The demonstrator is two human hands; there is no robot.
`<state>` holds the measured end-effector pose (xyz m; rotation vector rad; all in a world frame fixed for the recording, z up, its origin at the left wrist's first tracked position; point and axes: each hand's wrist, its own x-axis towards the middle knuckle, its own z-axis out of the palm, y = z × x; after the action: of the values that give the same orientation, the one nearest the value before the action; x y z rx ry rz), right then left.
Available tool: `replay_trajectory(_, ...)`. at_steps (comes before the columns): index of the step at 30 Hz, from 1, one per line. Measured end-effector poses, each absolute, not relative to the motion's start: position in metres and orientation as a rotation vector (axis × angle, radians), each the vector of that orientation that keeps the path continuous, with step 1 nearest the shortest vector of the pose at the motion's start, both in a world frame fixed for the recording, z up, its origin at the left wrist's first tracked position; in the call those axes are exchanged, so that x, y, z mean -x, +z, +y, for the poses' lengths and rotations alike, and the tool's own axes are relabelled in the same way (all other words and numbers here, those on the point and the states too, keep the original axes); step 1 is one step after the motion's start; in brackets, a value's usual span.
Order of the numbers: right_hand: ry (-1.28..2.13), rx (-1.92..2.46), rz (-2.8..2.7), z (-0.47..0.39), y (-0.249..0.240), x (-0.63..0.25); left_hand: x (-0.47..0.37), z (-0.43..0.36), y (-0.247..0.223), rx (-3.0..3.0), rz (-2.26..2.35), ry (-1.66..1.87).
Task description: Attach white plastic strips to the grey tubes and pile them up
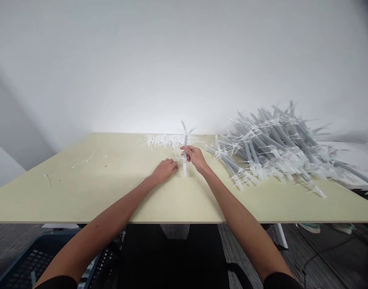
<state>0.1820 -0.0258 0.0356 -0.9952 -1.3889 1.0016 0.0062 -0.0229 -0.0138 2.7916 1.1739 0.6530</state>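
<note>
My right hand [195, 156] is closed around a grey tube [185, 140] and keeps it upright above the table. The tube forks at its top, where thin pale strips stick out; its lower end is a clear sleeve. Just left of that sleeve, my left hand [165, 170] is low at the tabletop with its fingers curled. A thin white strip runs between its fingertips and the tube; whether the fingers grip it is too small to tell. Behind both hands lies a scattered heap of white cable ties [164, 140].
A big pile of similar grey tubes [274, 136] with clear ends covers the right side of the pale table [111, 196]. A few loose ties [83, 160] lie at left. Below the front edge stands a dark blue plastic basket [36, 257]. A white wall rises behind.
</note>
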Motion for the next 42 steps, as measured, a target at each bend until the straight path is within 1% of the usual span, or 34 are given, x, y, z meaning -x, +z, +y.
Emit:
replay_trajectory(5,1.044,0.984,-1.360,-0.026,0.036,-0.183,-0.006,-0.023,-0.016,-2.712,1.183,0.746)
replay_trajectory(9,1.039,0.985,-1.377,-0.024,0.033,-0.184,-0.005,-0.023,-0.014,-2.568,1.194,0.896)
replay_trajectory(16,0.961,1.032,-1.444,-0.022,0.030,-0.185,-0.004,-0.022,-0.004,-2.439,1.249,1.068)
replay_trajectory(23,0.812,1.109,-1.534,-0.021,0.028,-0.186,-0.002,-0.021,0.001,-1.916,1.279,1.256)
replay_trajectory(27,0.774,1.106,-1.523,-0.023,0.031,-0.185,0.001,-0.018,0.001,-1.738,1.380,1.330)
replay_trajectory(31,0.789,1.063,-1.474,-0.023,0.032,-0.184,-0.001,-0.017,-0.002,-1.625,1.370,1.325)
replay_trajectory(34,0.757,1.060,-1.449,-0.021,0.030,-0.183,-0.006,-0.018,-0.006,-1.570,1.244,1.298)
replay_trajectory(38,0.701,1.039,-1.434,-0.019,0.027,-0.183,-0.012,-0.021,-0.011,-1.557,1.035,1.203)
replay_trajectory(42,0.719,1.060,-1.425,-0.016,0.023,-0.184,-0.015,-0.021,-0.013,-1.619,1.039,1.104)
